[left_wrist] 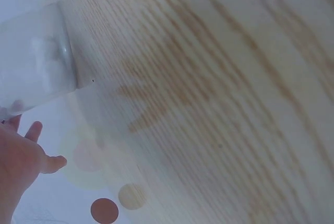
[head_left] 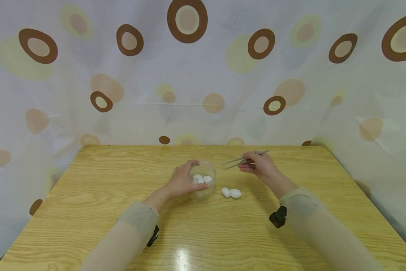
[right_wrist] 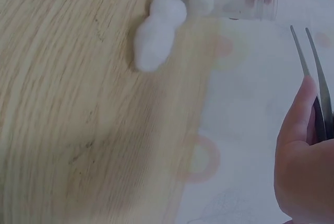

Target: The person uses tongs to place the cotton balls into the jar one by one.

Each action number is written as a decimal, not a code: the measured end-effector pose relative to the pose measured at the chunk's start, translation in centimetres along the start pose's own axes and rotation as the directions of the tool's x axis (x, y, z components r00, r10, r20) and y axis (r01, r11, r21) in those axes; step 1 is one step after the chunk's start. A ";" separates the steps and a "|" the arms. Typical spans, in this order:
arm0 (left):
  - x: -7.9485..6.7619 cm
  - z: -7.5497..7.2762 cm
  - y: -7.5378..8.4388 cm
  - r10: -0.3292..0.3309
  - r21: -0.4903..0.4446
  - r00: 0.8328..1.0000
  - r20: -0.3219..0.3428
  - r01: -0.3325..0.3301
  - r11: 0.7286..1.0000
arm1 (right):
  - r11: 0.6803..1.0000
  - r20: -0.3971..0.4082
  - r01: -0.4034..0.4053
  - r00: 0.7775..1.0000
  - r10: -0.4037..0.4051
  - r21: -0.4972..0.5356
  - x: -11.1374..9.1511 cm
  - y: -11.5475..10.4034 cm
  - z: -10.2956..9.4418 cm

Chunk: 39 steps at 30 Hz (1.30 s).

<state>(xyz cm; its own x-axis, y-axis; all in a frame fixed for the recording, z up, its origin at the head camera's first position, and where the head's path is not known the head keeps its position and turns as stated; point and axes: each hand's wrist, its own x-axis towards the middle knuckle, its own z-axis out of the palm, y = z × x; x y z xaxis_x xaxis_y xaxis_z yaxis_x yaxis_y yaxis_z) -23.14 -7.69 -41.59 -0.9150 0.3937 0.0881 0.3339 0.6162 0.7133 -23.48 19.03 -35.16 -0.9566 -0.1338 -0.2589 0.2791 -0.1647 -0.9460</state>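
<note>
We've got our left hand point(head_left: 181, 181) wrapped round a clear tub point(head_left: 204, 194), thumb along the near side, and a few white balls point(head_left: 207, 179) are sitting in there. Our right hand point(head_left: 262, 165) is pinching tweezers point(right_wrist: 320, 72), tips apart, held up off the table point(head_left: 203, 233). Two loose balls point(head_left: 235, 193) lie touching, just right of the tub.

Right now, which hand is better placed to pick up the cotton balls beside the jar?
Probably the right hand: it holds tweezers, tips apart, near both cotton balls. The left hand is busy gripping the jar.
</note>
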 end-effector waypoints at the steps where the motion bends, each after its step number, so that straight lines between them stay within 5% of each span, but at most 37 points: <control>1: 0.0 0.0 0.0 -0.001 -0.003 1.000 0.001 0.001 1.000 | 1.000 0.008 0.003 1.000 -0.003 -0.011 0.0 0.1 -0.3; 19: 0.1 0.0 0.0 -0.011 -0.016 1.000 -0.001 0.011 1.000 | 0.988 0.166 -0.009 0.986 0.035 -0.152 -0.6 2.2 -5.2; 27: 0.1 0.1 0.0 -0.007 -0.021 1.000 -0.007 0.007 1.000 | 0.960 0.036 -0.106 0.992 0.119 -0.261 -0.4 3.0 -5.7; 39: 0.0 0.1 -0.1 -0.004 -0.021 1.000 0.000 0.004 1.000 | 0.904 -0.076 -0.118 0.993 0.095 -0.410 0.2 4.3 -5.1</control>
<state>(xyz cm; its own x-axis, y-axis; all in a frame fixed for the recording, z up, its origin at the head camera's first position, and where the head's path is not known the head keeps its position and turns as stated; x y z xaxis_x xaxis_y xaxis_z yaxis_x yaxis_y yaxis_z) -23.18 -7.70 -41.73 -0.9163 0.3912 0.0855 0.3254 0.6030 0.7284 -22.86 23.24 -40.29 -0.9295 -0.0740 -0.3614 0.3306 0.2676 -0.9051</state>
